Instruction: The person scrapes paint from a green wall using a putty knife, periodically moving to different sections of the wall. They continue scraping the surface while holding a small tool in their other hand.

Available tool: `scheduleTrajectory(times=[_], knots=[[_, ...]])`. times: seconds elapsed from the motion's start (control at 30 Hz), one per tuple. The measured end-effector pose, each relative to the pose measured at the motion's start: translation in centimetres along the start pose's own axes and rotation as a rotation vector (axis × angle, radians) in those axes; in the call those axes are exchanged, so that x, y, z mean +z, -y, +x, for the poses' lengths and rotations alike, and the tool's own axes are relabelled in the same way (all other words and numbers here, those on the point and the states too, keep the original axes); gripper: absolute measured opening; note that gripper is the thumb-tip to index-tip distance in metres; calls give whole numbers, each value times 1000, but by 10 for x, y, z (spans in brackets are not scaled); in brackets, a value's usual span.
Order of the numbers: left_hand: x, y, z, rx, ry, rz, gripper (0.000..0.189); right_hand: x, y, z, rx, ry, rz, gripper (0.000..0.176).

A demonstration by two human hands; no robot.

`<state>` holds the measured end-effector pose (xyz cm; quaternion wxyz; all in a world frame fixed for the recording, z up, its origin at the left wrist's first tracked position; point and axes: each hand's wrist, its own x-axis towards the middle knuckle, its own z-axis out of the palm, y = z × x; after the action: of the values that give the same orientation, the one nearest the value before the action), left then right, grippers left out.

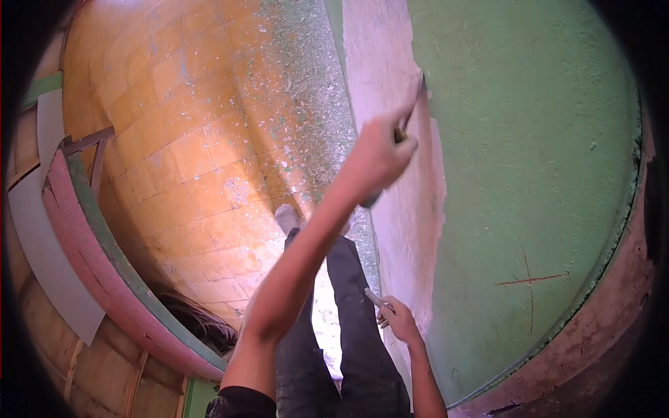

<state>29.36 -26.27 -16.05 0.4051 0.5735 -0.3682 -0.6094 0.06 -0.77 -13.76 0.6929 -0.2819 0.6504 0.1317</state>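
My left hand (382, 157) is raised in front of the wall, fingers closed round the handle of a paint scraper (421, 89). The blade lies at the boundary between the green paint (523, 167) and a pale stripped band (383, 52). The dark butt of the handle sticks out below my fist. Lower down, close to the wall, my right hand (398, 320) is closed on a short light-grey bar-like piece (374, 298); its kind I cannot make out. My left hand is slightly blurred.
Paint flakes (306, 90) litter the orange tiled floor (160, 97), thickest along the wall's foot. A red cross (529, 281) is drawn on the green wall. To the left runs a pink and green ledge (90, 237), with a white panel (49, 258) behind it. My feet (286, 217) are close to the wall.
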Motion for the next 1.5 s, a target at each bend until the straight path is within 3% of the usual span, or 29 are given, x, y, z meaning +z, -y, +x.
scheduleTrajectory(times=[0.1,0.17,0.3,0.47,0.6,0.77,0.9,1.03,1.1,1.13,1.23,1.43,1.5], knots=[[6,7,-21,28,8,112,83,4,2,0,10,5,-9,29],[23,-5,-56,25,74,19,83,5,10,2,10,0,-10,29],[-5,-4,0,58,-5,68,87,7,9,-2,32,-1,15,27],[17,-10,-49,67,56,13,80,13,18,-4,46,-68,-24,28],[-17,-12,17,27,-18,90,74,18,23,-7,-30,-47,17,24],[11,-10,-59,33,151,96,80,28,39,-6,-97,-153,37,24],[-12,-27,2,-61,14,62,77,30,54,-19,-114,-184,94,26],[16,16,-40,58,61,71,80,25,70,-9,-99,-177,27,28],[25,-13,-66,-54,136,-80,81,15,100,19,-177,-128,-44,28],[30,-7,-63,23,42,-75,80,13,114,20,-192,-90,-66,26],[2,0,-10,18,10,-8,82,8,121,19,-214,-79,-56,25],[11,4,-49,30,168,-72,84,14,125,16,-118,-95,-115,23],[-1,5,-31,69,149,-43,83,12,130,27,-129,-82,-120,23]])
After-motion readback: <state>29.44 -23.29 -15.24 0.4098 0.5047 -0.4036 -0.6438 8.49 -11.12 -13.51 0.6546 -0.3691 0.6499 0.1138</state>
